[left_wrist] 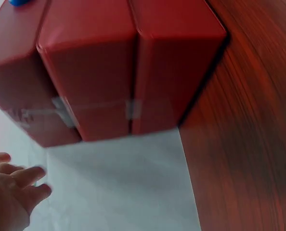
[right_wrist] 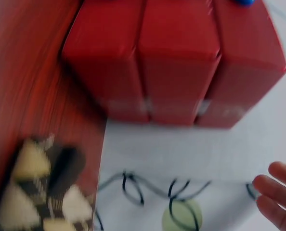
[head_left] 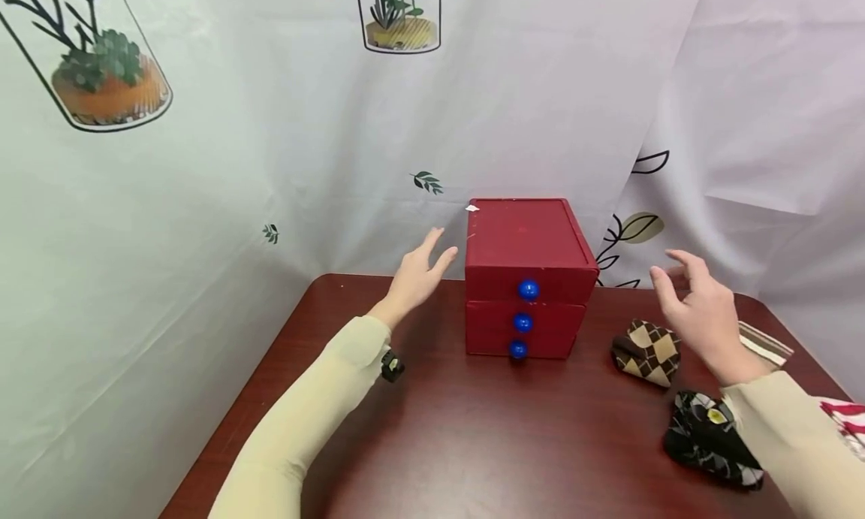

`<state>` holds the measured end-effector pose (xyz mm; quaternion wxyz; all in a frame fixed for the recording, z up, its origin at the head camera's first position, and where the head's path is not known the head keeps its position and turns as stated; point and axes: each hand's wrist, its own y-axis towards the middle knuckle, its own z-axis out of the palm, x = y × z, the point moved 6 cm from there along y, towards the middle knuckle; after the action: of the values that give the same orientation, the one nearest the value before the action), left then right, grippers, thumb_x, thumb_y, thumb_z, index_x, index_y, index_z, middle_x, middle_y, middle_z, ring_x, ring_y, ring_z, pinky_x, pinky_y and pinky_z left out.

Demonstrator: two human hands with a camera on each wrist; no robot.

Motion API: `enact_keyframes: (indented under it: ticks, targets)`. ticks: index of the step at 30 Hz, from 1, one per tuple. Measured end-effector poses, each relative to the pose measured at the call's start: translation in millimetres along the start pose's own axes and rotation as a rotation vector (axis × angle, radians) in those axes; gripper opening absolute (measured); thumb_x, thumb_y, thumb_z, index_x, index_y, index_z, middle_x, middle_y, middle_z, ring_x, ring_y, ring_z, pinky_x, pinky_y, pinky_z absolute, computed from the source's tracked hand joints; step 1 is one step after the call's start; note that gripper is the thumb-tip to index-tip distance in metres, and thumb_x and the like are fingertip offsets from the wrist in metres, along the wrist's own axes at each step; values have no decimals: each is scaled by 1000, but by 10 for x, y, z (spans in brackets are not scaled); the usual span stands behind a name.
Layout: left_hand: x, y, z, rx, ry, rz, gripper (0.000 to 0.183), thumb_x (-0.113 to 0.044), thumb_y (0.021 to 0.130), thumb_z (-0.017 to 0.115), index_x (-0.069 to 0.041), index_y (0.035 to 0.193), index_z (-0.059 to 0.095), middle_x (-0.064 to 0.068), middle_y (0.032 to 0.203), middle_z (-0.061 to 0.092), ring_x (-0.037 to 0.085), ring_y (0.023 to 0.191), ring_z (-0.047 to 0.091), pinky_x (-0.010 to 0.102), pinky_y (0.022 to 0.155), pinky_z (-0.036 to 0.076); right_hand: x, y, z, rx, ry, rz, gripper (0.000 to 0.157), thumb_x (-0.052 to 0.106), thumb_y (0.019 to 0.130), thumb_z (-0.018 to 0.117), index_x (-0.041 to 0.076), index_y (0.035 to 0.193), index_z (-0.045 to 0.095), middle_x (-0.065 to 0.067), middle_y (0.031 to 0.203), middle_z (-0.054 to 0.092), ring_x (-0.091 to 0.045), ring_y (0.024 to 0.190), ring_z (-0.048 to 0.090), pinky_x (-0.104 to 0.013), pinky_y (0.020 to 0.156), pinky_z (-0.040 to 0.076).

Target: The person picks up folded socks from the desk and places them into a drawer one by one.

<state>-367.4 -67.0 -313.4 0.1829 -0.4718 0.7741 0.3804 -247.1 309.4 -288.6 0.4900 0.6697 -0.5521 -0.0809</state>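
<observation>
Left grip, right grip spread, flanking red drawers; head view: three blue knobs; wrist views: one each.

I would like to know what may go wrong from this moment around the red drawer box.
1. The left grip and right grip are at opposite sides of the red drawer box, neither touching it; an uneven push could slide it across the glossy table.
2. The right sleeve overlaps the black patterned bundle in the head view; lowering it might drag that bundle.
3. The drawer fronts with blue knobs look closed; tilting might let drawers slide out.
</observation>
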Motion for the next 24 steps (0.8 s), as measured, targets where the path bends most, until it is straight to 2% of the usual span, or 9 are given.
enact_keyframes:
  ticks: [2,5,9,14,17,24]
  targets:
    - [-43,17,49,-4,-68,-11,60,-49,93,47,-18,143,37,6,141,43,20,125,44,38,100,36,70,-7,29,11,60,18,28,19,90,59,3,113,60,2,80,64,21,69,45,-5,64,35]
    - [-105,47,120,-6,-137,-27,58,-49,92,47,-16,140,41,5,135,50,17,120,50,34,97,39,190,-15,103,76,138,84,19,24,92,57,7,98,65,10,74,63,11,64,54,-8,58,39]
    - [-190,96,188,-1,-203,-31,59,-52,92,45,-17,139,43,1,134,51,10,119,49,33,97,39,378,-45,255,196,241,145,22,26,94,55,9,88,66,2,71,66,-2,62,60,-16,52,43]
    - [-276,145,247,27,-282,-50,57,-55,90,48,-24,137,46,-3,134,50,9,119,47,34,99,36,547,-92,522,367,421,201,32,28,96,52,-2,92,65,-10,74,67,-17,63,65,-23,57,50]
    - [-297,160,263,43,-296,-68,55,-55,89,49,-26,136,48,-3,133,50,11,119,47,36,99,36,621,-133,688,471,537,267,39,29,96,50,-8,96,61,-15,77,66,-23,64,66,-30,59,53]
    - [-309,176,261,67,-320,-75,49,-47,90,54,-25,133,52,-2,124,56,13,109,51,35,92,40,752,-207,994,622,705,475,52,36,96,47,-14,104,56,-17,79,66,-24,65,66,-37,62,54]
